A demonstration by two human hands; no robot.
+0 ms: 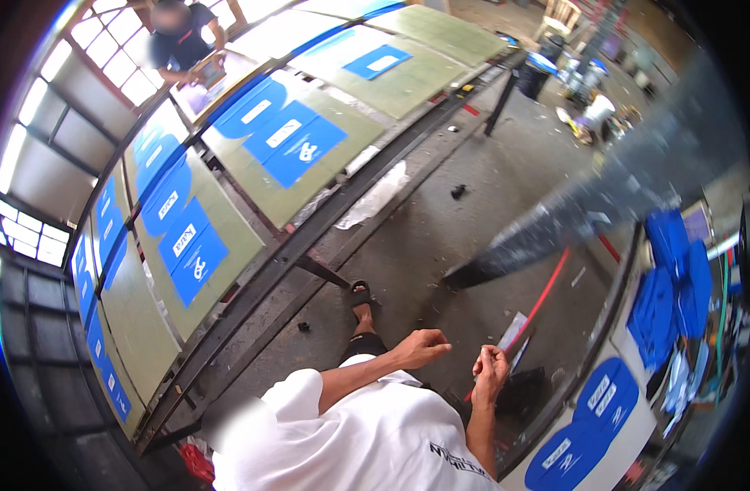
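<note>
Over the concrete floor (440, 237), in the aisle between two counters, the right hand (491, 372) has its fingers (483, 353) pinched shut on something very small and thin. It may be a thread or a scrap, but the view is too coarse to say. That small thing sits at the right fingertips, raised in front of the white shirt (367, 442) and clear of both counters. The left hand (424, 348) is just beside it, curled into a loose fist with nothing visible in it; the two hands do not touch.

As a judgement, the step in hand is fine fingertip work on the pinched bit, and the next move calls for a steady pinch from the right hand, with the left brought across to help.

Below the hands one red strip (547, 295) runs along the floor towards the right counter (628, 434). Two rounded blue printed pieces (604, 393) lie at that counter's near corner, and one heap of blue cloth (669, 295) lies further along its edge. The long left counter (252, 286) carries greenish boards with at least ten blue printed pieces (285, 135). One co-worker (179, 41) stands at its far edge.
</note>
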